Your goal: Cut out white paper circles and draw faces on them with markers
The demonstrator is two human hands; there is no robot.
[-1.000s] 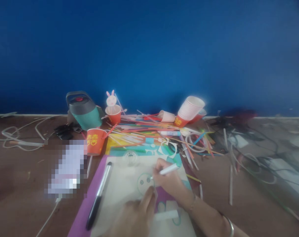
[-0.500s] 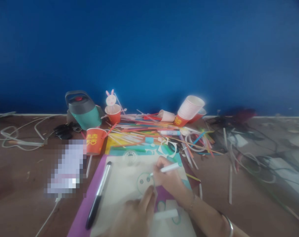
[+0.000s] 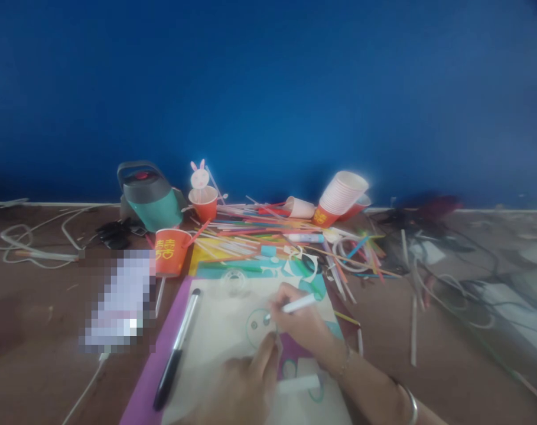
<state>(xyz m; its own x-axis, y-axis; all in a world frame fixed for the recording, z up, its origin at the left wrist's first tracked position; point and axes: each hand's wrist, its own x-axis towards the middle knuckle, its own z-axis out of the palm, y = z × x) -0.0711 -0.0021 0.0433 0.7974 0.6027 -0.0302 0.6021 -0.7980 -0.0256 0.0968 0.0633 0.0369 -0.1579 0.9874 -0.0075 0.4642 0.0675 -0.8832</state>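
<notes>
A white sheet of paper (image 3: 215, 313) carries a small round face drawn in a green outline with dark eyes (image 3: 254, 325). My right hand (image 3: 295, 316) is closed around a white marker (image 3: 300, 303), its tip at the face's right eye. Below the drawing, my left hand (image 3: 246, 378) lies on the paper with a finger stretched to the lower edge of the face. A white stick-like piece (image 3: 299, 383), perhaps a marker part, lies to the right of that hand. On the left side of the sheet rests a silver-and-black marker (image 3: 178, 348).
Purple paper (image 3: 148, 378) lies beneath the sheet. Behind are many coloured straws (image 3: 250, 227), a red cup (image 3: 173, 252), stacked paper cups (image 3: 341, 198), a rabbit figure (image 3: 199, 179) in another cup and a teal jug (image 3: 150, 203). Cables (image 3: 29, 245) lie left.
My right hand has shifted the marker slightly down and left, bringing its tip onto the right eye of the drawing. My left hand has stayed in place.
</notes>
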